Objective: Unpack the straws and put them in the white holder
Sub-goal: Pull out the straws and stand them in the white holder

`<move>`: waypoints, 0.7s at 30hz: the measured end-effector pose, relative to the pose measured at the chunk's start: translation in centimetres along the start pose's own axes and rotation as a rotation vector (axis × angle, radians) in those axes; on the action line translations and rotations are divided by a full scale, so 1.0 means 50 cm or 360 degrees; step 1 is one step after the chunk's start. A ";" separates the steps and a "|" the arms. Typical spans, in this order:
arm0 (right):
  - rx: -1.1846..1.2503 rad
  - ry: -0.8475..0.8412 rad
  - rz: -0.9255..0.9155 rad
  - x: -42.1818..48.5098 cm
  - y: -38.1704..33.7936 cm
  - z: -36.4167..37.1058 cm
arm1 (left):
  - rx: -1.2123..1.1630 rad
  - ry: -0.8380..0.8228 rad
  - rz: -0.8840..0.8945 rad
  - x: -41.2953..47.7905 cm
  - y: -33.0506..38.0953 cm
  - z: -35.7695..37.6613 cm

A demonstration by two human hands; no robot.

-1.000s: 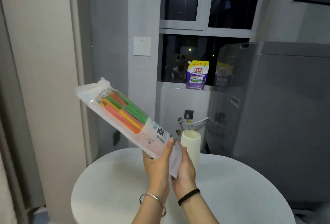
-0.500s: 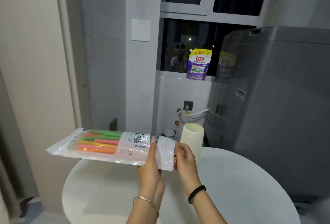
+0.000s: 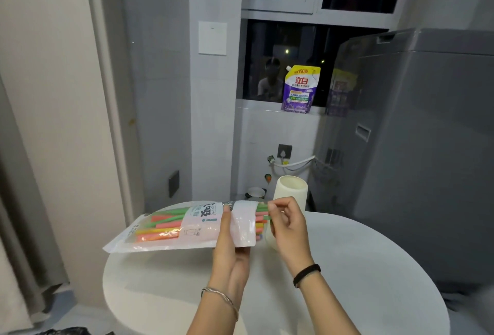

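Note:
A clear plastic pack [image 3: 171,230] of green, pink, yellow and orange straws lies nearly level above the round white table [image 3: 361,281]. My left hand [image 3: 230,244] grips the pack from below near its right end. My right hand [image 3: 287,225] pinches the straw ends [image 3: 261,214] that stick out of the pack's open right end. The white holder [image 3: 291,191], a tall cup, stands upright on the table just behind my right hand, its lower part hidden by that hand.
A grey washing machine [image 3: 427,147] stands close on the right of the table. A purple detergent pouch [image 3: 300,90] sits on the window sill behind. A wall [image 3: 53,121] and a curtain [image 3: 16,214] are at the left. A small bowl [image 3: 255,192] rests beyond the table.
The pack has swung down from a steep upward tilt to nearly level. My right hand has shifted from the pack's end flap to the straw ends poking out.

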State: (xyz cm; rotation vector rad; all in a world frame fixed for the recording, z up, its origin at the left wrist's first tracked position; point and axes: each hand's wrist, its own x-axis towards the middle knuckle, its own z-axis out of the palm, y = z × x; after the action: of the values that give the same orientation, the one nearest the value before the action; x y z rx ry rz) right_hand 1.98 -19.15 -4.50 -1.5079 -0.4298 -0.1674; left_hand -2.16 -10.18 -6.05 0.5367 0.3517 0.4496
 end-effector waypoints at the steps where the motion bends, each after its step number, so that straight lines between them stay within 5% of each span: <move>1: 0.0048 0.0035 -0.0003 0.005 -0.001 -0.009 | -0.0004 0.0003 0.0002 0.003 0.006 -0.003; 5: 0.0360 0.0213 0.0173 0.020 -0.007 -0.037 | 0.0007 -0.0003 -0.0002 0.010 0.012 -0.006; 10: 0.0319 -0.0027 0.0382 0.015 -0.002 -0.024 | 0.0060 0.0008 -0.0066 0.002 -0.016 0.009; 16: 0.0412 0.0358 0.0247 0.039 -0.005 -0.067 | -0.0032 0.0035 -0.0074 0.015 -0.003 0.003; 21: 0.0287 0.0064 0.0309 0.039 0.000 -0.041 | -0.0011 0.0033 -0.0118 0.014 -0.021 0.019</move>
State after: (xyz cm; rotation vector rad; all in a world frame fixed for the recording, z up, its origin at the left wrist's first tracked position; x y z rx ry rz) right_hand 4.10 -20.85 -3.79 -1.3571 -0.2571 -0.0055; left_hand -0.84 -11.03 -6.01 0.5110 0.3888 0.3850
